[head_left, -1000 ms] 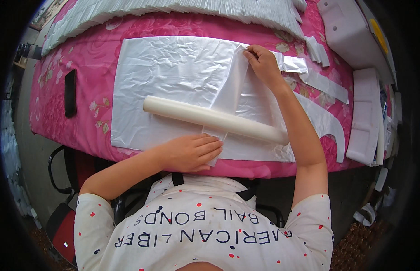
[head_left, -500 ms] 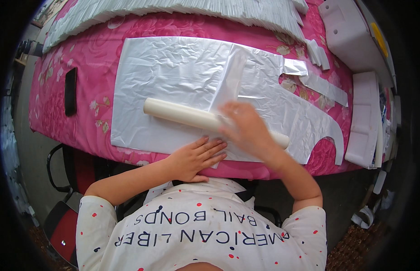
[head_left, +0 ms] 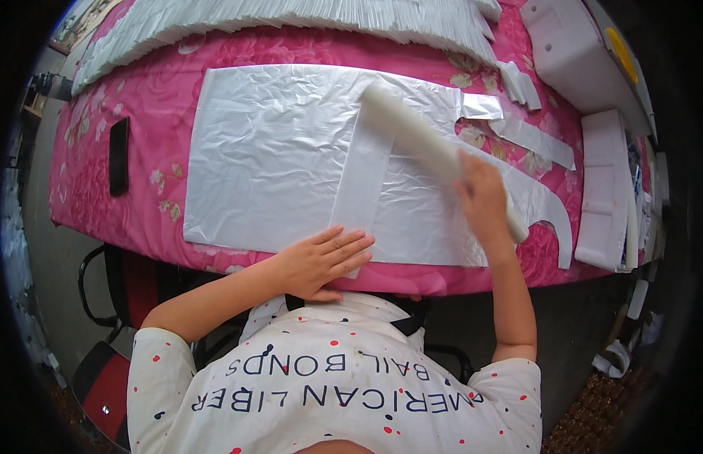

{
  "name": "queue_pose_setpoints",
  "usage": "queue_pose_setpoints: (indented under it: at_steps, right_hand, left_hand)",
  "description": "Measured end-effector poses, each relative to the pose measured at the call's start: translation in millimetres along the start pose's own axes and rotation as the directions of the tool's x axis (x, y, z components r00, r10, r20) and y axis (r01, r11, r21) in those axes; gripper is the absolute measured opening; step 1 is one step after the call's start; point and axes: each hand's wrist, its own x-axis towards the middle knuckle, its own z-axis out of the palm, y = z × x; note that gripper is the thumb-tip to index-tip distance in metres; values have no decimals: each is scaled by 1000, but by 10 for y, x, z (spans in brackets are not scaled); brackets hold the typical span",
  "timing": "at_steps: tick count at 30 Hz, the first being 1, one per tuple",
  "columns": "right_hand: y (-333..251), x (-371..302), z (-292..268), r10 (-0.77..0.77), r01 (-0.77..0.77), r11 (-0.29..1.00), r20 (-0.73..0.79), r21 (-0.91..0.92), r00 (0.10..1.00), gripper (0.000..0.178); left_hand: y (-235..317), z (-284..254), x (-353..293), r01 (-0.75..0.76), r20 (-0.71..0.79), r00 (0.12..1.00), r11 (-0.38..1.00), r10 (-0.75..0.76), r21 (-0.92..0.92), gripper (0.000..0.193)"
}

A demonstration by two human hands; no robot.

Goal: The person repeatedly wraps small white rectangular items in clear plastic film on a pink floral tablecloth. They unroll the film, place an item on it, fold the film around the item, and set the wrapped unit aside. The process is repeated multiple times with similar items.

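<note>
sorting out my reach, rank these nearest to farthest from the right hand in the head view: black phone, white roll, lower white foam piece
From the right hand:
1. White roll, held in it.
2. Lower white foam piece, off to the right.
3. Black phone, far left.

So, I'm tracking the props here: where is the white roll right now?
In the head view, the white roll is right of centre, held in the right hand and slanting across the shiny sheet, its far end by the narrow strip.
</note>
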Motion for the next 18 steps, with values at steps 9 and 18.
queue_pose_setpoints:
  at_steps: [9, 18]
  right_hand:
    - [-666, -120, 223, -363, 346, 929, 142, 129, 921, 43]
    - [-266, 975, 601, -290, 292, 956, -42, 41, 956, 43]
  left_hand:
    - [197, 238, -57, 68, 15, 997, 974, -73, 216, 65]
    - [175, 224, -74, 13, -47, 999, 992, -7, 125, 59]
